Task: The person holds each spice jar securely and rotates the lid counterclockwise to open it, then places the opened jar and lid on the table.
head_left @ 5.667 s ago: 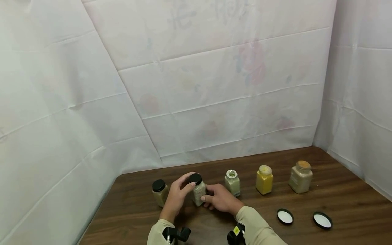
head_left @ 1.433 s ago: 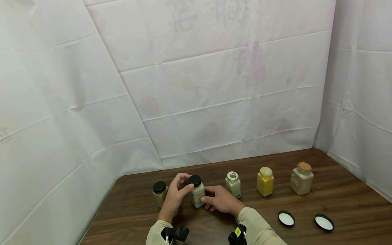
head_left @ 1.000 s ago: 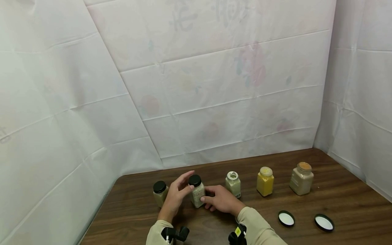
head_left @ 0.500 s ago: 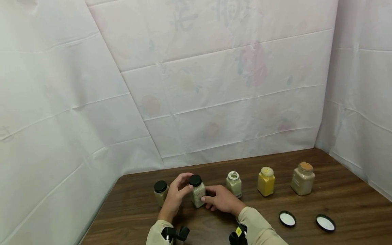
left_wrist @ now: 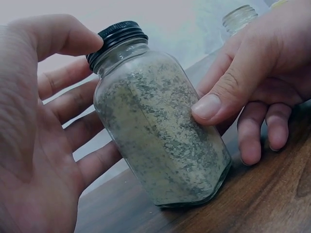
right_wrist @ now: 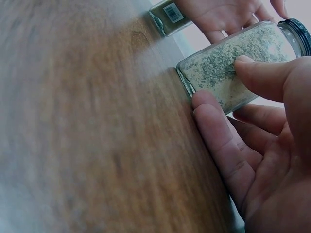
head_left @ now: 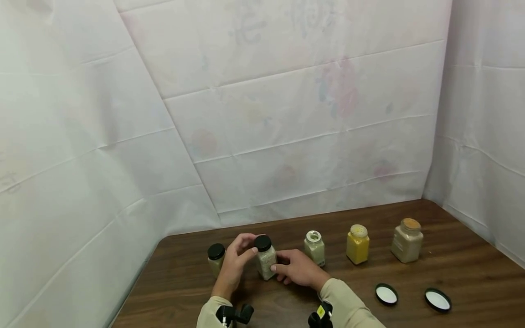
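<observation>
A glass spice jar with pale, green-flecked contents and a black lid stands between the two hands, tilted in both wrist views. My left hand has its thumb against the side of the lid, with fingers reaching round behind; their tips are partly hidden. My right hand grips the lower body, thumb on the near face and fingers behind and beside it. Left of my left hand, a second black-lidded jar is partly covered by that hand.
To the right stand a lidless pale green jar, a yellow jar and a larger beige jar with an orange top. In front of them, two black-rimmed lids lie with white insides up on the wooden table.
The left hand's fingers shift about the lid, reaching out past it a second ago, drawing back, then showing behind it now. The right hand and jar stay in place.
</observation>
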Motion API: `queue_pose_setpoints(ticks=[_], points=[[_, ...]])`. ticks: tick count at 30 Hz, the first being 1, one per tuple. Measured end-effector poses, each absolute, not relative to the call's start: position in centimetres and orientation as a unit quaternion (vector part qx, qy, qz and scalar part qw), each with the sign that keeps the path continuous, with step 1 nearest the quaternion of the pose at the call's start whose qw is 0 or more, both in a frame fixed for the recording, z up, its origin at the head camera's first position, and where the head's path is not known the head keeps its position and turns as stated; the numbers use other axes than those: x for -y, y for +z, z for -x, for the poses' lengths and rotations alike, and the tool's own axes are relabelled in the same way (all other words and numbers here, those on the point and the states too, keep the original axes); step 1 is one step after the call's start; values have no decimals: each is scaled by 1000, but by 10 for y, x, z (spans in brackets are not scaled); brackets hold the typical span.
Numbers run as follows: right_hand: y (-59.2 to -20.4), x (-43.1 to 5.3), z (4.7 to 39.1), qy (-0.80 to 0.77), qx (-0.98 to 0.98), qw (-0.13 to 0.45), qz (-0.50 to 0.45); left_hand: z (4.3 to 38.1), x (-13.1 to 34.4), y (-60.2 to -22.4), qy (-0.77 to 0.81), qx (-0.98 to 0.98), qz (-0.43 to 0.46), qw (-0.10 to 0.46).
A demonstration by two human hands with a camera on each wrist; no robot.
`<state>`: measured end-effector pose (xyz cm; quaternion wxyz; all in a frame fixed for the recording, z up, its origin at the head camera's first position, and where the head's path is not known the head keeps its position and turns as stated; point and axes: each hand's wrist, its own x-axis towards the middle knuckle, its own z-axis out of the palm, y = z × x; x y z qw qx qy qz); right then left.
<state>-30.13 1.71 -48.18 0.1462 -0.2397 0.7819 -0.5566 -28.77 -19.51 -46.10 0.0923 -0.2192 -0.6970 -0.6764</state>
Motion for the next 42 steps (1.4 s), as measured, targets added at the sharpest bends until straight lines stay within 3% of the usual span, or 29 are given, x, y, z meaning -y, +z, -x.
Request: queue_pose_setpoints(ticks=[21, 42], points=[[-482, -11, 300, -563, -776, 156, 238, 270, 195, -438, -647, 729, 221, 35], [-483, -14, 301, -567, -779, 137, 230, 281, 192, -449, -668, 711, 210, 63]])
